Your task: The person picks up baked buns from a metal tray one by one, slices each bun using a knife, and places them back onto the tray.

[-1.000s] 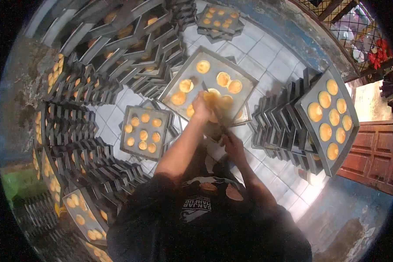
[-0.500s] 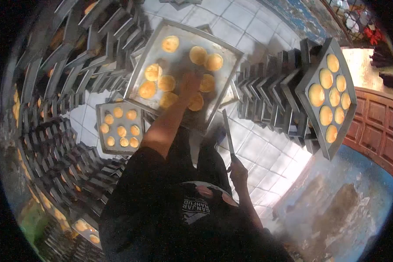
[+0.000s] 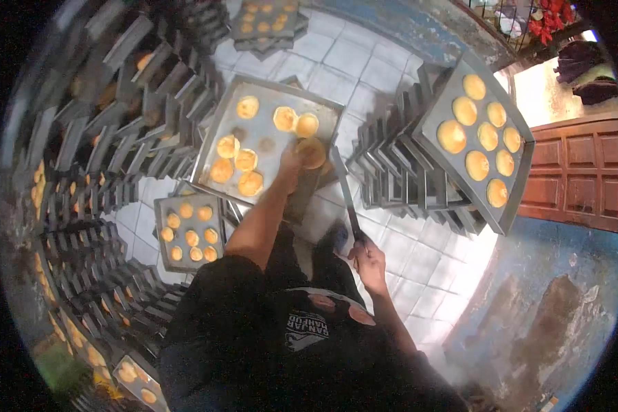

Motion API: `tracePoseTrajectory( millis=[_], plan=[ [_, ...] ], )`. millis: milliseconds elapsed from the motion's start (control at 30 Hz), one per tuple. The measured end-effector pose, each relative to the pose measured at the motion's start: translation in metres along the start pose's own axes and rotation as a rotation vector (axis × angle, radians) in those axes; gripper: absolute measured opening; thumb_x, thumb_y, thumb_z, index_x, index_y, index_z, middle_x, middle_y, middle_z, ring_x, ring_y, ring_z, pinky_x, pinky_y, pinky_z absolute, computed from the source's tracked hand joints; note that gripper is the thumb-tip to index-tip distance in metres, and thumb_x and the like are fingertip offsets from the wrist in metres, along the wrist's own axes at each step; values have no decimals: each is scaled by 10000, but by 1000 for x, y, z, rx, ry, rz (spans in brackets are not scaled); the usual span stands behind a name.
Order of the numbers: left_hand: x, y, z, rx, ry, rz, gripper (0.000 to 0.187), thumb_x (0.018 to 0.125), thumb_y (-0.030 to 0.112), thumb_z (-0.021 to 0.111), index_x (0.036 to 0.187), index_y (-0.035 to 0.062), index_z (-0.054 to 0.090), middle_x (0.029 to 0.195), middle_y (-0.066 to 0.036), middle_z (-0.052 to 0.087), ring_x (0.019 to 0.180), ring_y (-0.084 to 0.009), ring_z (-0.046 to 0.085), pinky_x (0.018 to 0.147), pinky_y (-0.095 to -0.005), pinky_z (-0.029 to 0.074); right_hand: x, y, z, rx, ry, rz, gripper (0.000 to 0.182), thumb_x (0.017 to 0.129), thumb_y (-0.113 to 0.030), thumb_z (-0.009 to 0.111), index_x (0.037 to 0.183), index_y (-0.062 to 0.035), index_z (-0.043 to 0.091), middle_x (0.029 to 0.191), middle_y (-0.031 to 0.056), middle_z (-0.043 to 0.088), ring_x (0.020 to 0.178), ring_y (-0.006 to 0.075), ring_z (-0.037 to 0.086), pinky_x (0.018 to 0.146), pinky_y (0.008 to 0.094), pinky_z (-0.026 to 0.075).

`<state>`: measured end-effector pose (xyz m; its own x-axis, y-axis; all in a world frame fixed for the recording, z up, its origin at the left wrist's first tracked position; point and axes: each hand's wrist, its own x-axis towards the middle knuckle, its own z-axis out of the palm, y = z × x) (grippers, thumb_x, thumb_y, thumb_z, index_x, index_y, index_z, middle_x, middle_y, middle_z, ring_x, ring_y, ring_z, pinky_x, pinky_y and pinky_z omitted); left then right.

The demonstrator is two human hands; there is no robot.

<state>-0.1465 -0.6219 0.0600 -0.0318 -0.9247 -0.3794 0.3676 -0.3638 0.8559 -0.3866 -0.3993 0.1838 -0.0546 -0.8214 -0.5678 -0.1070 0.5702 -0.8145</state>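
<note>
In the head view, a large metal tray [image 3: 206, 159] holds several round golden buns [image 3: 250, 183]. My left hand [image 3: 293, 165] reaches over its right side, closed on a round bun [image 3: 312, 152]. Part of this bun is behind the fingers, and the hand hides some of the tray below. My right hand [image 3: 369, 264], lower and to the right, is wrapped around the handle of a long, narrow, flat-bladed knife [image 3: 347, 194]. Its blade points up, and the tip is beside the tray's right edge, close to the held bun.
At the right rises a tall stack of trays, its top tray [image 3: 463, 154] bearing buns. A smaller bun tray [image 3: 159, 226] lies left of my arm. Stacked trays [image 3: 117, 130] crowd the left side. Another bun tray [image 3: 264, 38] stands at the back on white floor tiles [image 3: 347, 55].
My left hand has moved from the tray's middle to its right side, with a bun in it. The knife has come up toward the tray. The whole view has shifted.
</note>
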Motion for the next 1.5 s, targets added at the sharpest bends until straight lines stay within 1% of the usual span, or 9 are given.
tracePoseTrajectory(
  millis=[133,267,533,800,867,1000,1133,1267,1500],
  plan=[
    [-22,60,25,-822,60,-88,443,1021,392,544,1330,76,564,1258,-100,658,1119,-270,660,964,-427,549,13,-47,-1,-173,-22,-305,406,1030,-218,551,1393,-39,577,763,-3,631,613,50,495,554,230,424],
    [-28,94,40,-911,149,54,484,972,548,582,1174,109,617,1088,-63,696,984,-252,681,914,-442,552,7,-90,-2,-206,-107,-422,406,1017,-196,570,1393,-43,579,780,1,631,662,65,525,610,251,454],
    [-80,150,88,-885,149,81,372,938,517,633,1009,155,676,945,-20,707,864,-221,668,838,-404,544,-1,-91,-17,-298,-142,-596,416,1005,-202,558,1408,-99,574,746,32,622,691,105,556,682,280,484],
    [-82,124,115,-767,46,56,344,891,503,707,942,164,671,862,-8,663,816,-225,639,828,-447,542,0,-120,-28,-209,-132,-636,470,996,-222,540,1431,-45,534,735,42,618,678,116,589,662,295,497],
    [-85,138,109,-822,76,73,284,922,461,689,927,178,668,814,10,677,751,-176,659,731,-350,536,-3,-111,-30,-262,-162,-696,463,1001,-220,530,1428,-42,538,742,44,619,677,117,592,652,294,501],
    [-88,142,105,-671,103,33,257,949,413,659,936,156,673,840,-2,685,754,-182,660,730,-364,539,-17,-101,-26,-274,-150,-579,443,1008,-207,515,1416,-38,547,754,50,621,681,118,596,651,292,499],
    [-104,110,133,-564,44,-2,276,946,414,663,1014,146,657,892,-22,683,838,-211,675,826,-449,555,8,-115,-17,-185,-73,-752,421,1009,-194,519,1389,-17,558,761,58,633,686,125,612,648,287,499],
    [-86,127,101,-716,112,-18,270,986,353,615,1015,88,659,879,-51,690,782,-212,675,715,-389,563,-4,-104,-21,-295,-100,-747,409,1011,-209,519,1376,-31,568,718,58,619,668,124,605,652,299,501],
    [-113,108,125,-544,305,133,304,991,347,631,1085,58,641,966,-63,677,827,-197,668,751,-381,563,-6,-120,-11,-234,-154,-619,393,1018,-194,522,1374,-35,570,706,66,600,650,132,583,654,315,493]
  ],
)
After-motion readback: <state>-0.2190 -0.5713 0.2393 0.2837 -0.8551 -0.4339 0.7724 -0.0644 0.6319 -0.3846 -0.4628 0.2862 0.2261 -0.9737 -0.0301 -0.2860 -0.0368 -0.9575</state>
